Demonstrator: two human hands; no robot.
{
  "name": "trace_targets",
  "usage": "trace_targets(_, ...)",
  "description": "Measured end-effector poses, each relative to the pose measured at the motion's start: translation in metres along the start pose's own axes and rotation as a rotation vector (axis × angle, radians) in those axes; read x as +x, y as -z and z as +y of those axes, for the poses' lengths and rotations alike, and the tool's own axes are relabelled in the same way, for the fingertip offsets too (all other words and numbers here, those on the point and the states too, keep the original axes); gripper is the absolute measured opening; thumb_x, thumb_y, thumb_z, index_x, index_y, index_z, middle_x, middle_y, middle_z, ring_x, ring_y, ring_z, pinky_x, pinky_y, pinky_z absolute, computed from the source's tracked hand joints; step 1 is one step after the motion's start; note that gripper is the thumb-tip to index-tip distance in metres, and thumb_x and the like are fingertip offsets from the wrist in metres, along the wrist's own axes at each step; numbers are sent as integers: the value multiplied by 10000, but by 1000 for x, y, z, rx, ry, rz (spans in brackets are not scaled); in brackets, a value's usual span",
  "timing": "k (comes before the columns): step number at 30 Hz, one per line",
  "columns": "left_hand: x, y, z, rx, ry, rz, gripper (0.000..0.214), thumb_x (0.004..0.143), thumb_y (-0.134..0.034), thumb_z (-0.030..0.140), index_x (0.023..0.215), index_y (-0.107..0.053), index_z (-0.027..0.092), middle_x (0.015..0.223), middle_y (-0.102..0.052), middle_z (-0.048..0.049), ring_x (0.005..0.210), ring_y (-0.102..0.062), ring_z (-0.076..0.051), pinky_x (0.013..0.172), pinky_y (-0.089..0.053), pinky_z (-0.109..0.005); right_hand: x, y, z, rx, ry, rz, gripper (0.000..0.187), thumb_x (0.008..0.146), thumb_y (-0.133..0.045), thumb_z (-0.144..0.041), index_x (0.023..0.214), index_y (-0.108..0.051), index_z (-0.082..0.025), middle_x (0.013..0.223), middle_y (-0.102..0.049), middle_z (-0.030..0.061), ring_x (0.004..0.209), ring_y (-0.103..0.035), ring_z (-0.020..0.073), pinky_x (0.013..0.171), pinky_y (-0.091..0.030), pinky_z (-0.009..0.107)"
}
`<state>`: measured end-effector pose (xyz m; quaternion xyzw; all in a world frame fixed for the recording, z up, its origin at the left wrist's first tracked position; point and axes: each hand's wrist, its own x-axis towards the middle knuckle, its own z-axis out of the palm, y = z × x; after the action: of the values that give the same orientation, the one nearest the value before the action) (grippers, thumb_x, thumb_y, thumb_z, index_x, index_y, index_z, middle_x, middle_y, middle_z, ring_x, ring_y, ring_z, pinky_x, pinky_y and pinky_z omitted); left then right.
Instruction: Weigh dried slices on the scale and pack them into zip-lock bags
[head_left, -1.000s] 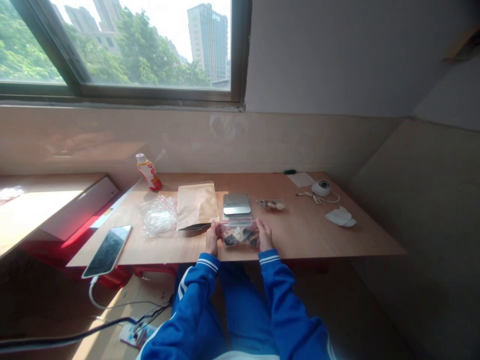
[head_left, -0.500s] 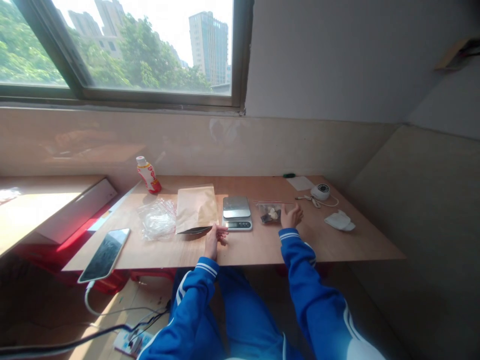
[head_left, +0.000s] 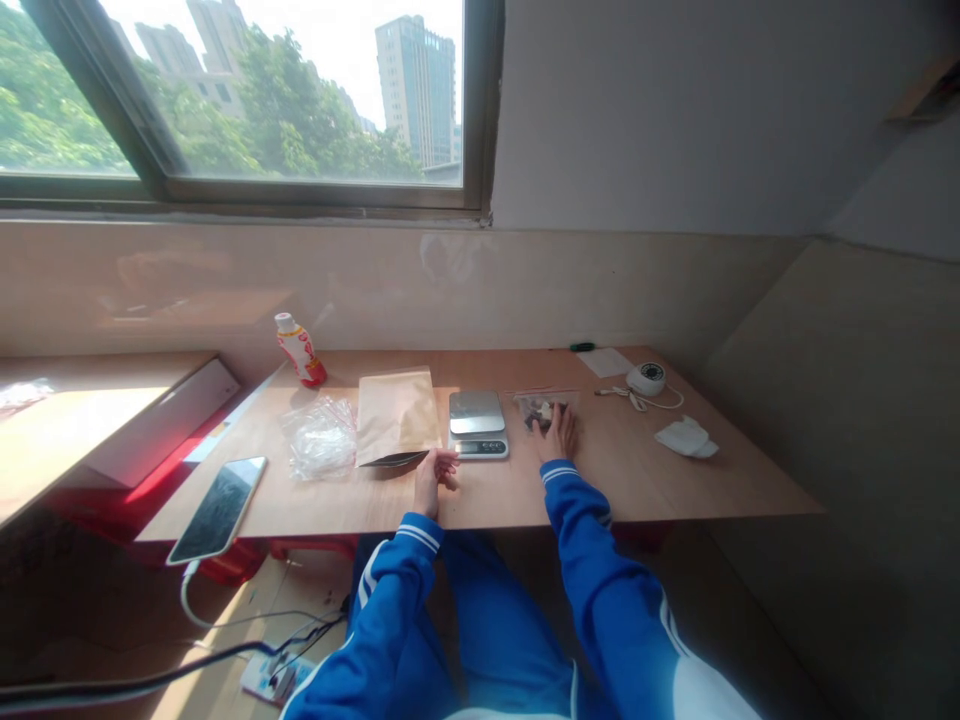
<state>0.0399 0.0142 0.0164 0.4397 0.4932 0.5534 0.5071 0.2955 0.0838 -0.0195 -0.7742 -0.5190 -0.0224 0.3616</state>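
My right hand lies over the near side of a small clear zip bag with dark and pale pieces inside. Its fingers are spread on the bag and hide part of the contents. Left of the bag, a kitchen scale with a steel plate and a lit display has nothing on its plate. My left hand rests at the table's front, between the scale and the lower right corner of a brown kraft paper pouch. Its fingers are loosely bent and apart, with nothing seen in them. The pouch's dark mouth faces me.
Clear plastic bags lie left of the pouch, with a red-and-white bottle behind. A phone on a cable overhangs the front left edge. Rightward are a white corded device, a paper sheet and a crumpled tissue.
My right hand has moved left from the bag's right side and now lies on top of it. The bag's contents look more spread out. My left hand has hardly moved.
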Motion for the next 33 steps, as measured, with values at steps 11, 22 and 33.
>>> trace_targets(11, 3, 59, 29, 997, -439, 457, 454, 759, -476, 127, 1186, -577, 242, 1340, -480, -68, 1253, -394, -251, 1054, -247, -415, -131, 39, -66, 500, 243, -32, 342, 900, -359, -222, 1195, -514, -143, 1238, -516, 149, 1198, -455, 217, 1013, -395, 443)
trace_targets(22, 23, 101, 52, 1158, -371, 162, 324, 875, -471, 282, 1166, -608, 321, 1198, -627, 5, 992, -623, -174, 757, -455, -225, -169, 14, -208, 409, 683, -579, 520, 787, -412, -50, 1302, -414, 27, 1339, -436, 221, 1292, -354, 240, 1088, -333, 376)
trace_targets(33, 13, 81, 86, 1190, -307, 337, 292, 859, -504, 370, 1113, -645, 340, 914, -729, -21, 769, -651, -170, 605, -394, -212, -148, 23, -219, 26, 685, -562, 325, 800, -420, -15, 1063, -589, -102, 1035, -613, 132, 1034, -534, 218, 900, -471, 310)
